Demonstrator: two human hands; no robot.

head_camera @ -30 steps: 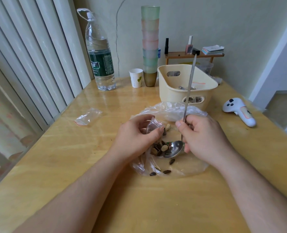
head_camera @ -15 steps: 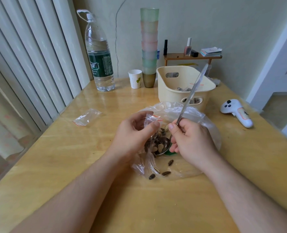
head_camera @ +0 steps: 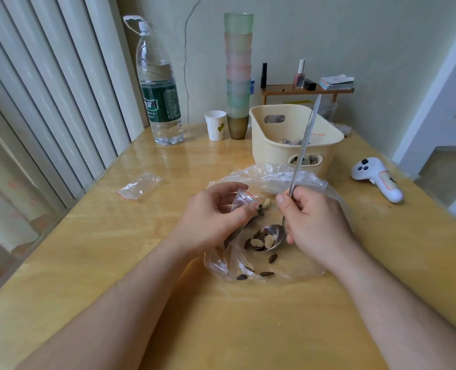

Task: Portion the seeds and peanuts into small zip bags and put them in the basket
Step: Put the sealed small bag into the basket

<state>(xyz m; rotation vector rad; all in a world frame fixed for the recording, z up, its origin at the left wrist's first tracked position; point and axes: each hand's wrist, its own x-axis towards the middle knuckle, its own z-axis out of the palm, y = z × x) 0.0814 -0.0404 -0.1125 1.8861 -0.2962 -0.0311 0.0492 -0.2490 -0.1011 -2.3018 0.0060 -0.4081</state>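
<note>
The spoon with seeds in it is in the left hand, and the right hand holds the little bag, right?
No, it's swapped: the head view shows the right hand holding the spoon, and the left hand holding the little zip bag.

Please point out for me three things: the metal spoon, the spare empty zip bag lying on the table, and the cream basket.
metal spoon (head_camera: 274,235): head view, on the bowl, beside the seeds.
spare zip bag (head_camera: 138,185): head view, on its clear middle.
cream basket (head_camera: 270,148): head view, on the bare front wall.

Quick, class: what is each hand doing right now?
Left hand: fingers pinch a small zip bag.
Right hand: fingers grip a spoon loaded with seeds.
</note>
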